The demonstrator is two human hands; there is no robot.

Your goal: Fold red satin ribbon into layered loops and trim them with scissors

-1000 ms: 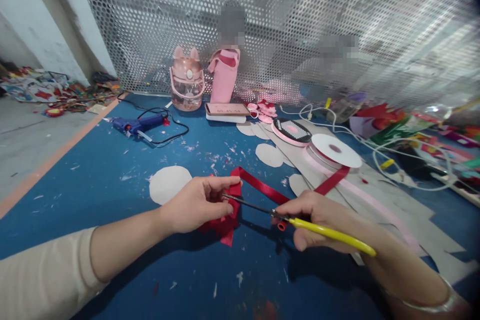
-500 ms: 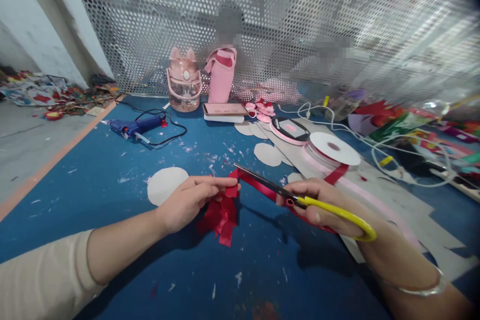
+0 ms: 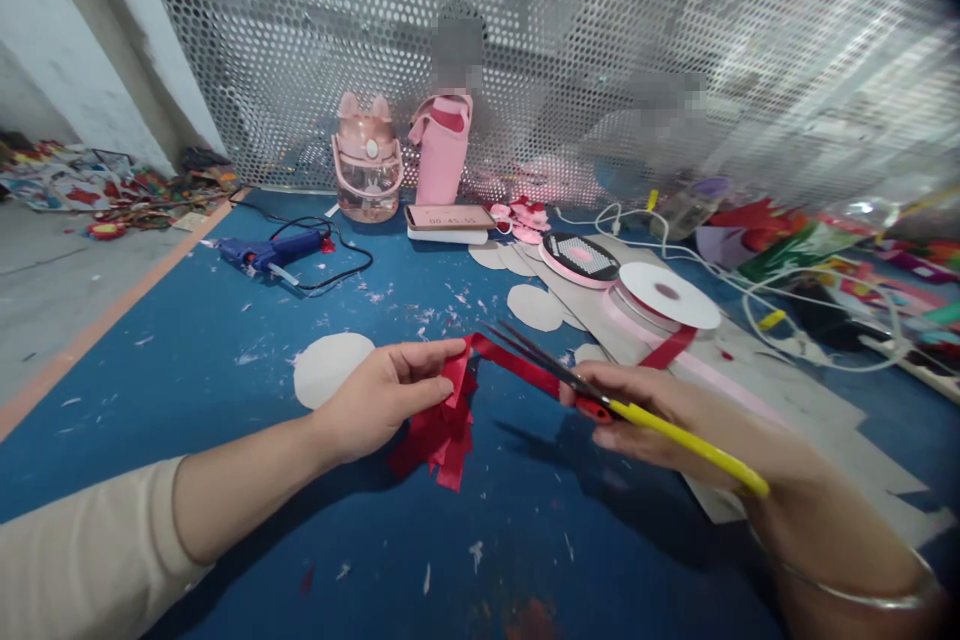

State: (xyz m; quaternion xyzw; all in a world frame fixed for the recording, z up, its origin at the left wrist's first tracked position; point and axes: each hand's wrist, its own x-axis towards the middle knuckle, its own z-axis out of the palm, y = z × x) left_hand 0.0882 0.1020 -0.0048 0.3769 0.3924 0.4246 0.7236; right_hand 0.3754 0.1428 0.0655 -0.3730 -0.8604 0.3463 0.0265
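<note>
- One perforated metal screen (image 3: 337, 20) stands behind one blue table (image 3: 375, 560).
- Grey card sheets (image 3: 810, 420) overlap at the right, too layered to count.
- Two pink containers stand at the back: a clear-bodied bottle (image 3: 367, 170) with two ears, and a pouch (image 3: 441, 160).
- Right hand (image 3: 675, 410), with one bangle at its wrist: fingers curled round the handles of the yellow-handled scissors (image 3: 690, 445), blades slightly parted and pointing toward the left hand.
- Left hand (image 3: 390, 385), reaching in palm inward: thumb and forefinger closed in a pinch on the red ribbon (image 3: 517, 367).
- That ribbon spans the gap between the hands (whether the right fingers grip it too, I cannot tell).
- One blue glue gun (image 3: 274, 250) lies at the left.
- Two spools sit at the right, one white (image 3: 667, 295), one black-faced (image 3: 579, 258); its print is illegible.
- One phone (image 3: 450, 218) appears to read 00:45:55.
- One pale disc (image 3: 330, 370) lies beside the left hand.
- Red pieces (image 3: 450, 450), uncountable, lie heaped below its fingertips.
</note>
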